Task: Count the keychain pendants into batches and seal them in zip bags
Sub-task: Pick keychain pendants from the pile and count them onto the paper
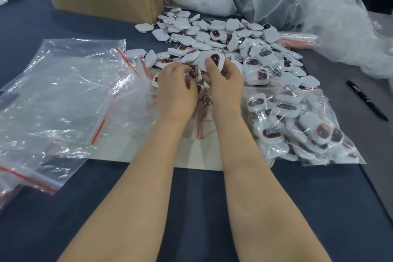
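A heap of white keychain pendants [223, 38] with dark red faces and metal clips lies in the middle of the table. My left hand [176, 89] curls over a few pendants at the heap's near edge. My right hand [225, 83] pinches one pendant [213, 58] between thumb and fingers. Several more pendants and clips lie under and between both hands, partly hidden. A pile of empty zip bags [63, 95] with red seal strips lies to the left. A filled zip bag [302, 125] of pendants lies to the right.
A cardboard box [102, 2] with a red sign holds more pendants at the back left. Large crumpled plastic bags [308, 6] stand at the back right. A black marker pen [365, 100] lies at the right. A pale sheet [202, 155] lies under my forearms.
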`<state>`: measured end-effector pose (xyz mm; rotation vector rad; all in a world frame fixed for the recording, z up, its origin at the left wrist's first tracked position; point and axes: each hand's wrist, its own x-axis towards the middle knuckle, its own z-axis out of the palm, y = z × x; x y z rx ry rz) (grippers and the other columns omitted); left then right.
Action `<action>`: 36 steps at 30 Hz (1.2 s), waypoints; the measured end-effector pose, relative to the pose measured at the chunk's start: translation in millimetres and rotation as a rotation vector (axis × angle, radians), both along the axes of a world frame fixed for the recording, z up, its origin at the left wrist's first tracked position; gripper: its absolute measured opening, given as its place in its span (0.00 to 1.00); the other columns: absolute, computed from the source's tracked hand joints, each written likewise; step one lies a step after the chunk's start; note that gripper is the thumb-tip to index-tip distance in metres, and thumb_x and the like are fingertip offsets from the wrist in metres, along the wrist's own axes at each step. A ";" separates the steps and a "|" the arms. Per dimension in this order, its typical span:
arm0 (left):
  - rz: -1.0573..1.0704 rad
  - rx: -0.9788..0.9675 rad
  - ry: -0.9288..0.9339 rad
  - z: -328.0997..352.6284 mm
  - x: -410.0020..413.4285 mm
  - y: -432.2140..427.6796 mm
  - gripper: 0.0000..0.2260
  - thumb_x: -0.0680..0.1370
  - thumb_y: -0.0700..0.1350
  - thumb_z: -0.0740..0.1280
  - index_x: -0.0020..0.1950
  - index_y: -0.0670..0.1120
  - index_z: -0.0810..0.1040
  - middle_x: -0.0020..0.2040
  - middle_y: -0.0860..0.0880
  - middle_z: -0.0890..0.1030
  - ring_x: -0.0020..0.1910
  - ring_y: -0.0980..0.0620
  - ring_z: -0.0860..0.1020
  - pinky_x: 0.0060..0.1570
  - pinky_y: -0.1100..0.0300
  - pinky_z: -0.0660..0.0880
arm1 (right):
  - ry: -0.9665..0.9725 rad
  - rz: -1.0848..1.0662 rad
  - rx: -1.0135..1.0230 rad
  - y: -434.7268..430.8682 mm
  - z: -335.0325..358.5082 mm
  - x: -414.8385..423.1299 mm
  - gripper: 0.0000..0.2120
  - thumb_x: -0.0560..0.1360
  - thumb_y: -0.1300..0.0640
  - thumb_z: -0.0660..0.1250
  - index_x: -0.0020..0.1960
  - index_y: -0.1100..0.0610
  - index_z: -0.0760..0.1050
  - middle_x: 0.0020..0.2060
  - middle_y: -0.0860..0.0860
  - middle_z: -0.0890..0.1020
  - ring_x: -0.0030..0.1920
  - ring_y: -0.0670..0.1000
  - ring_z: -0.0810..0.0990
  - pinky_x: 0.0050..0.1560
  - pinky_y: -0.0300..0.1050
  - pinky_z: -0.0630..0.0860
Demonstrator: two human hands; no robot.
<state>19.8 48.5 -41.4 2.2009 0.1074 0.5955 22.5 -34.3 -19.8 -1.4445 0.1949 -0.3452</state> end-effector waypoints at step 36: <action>0.004 -0.142 -0.018 9.4 -0.3 -8.3 0.10 0.78 0.49 0.61 0.50 0.44 0.77 0.48 0.47 0.80 0.50 0.45 0.76 0.52 0.48 0.72 | -0.028 0.305 0.326 6.4 -7.1 9.1 0.01 0.78 0.66 0.64 0.49 0.64 0.73 0.39 0.58 0.77 0.39 0.54 0.77 0.44 0.46 0.77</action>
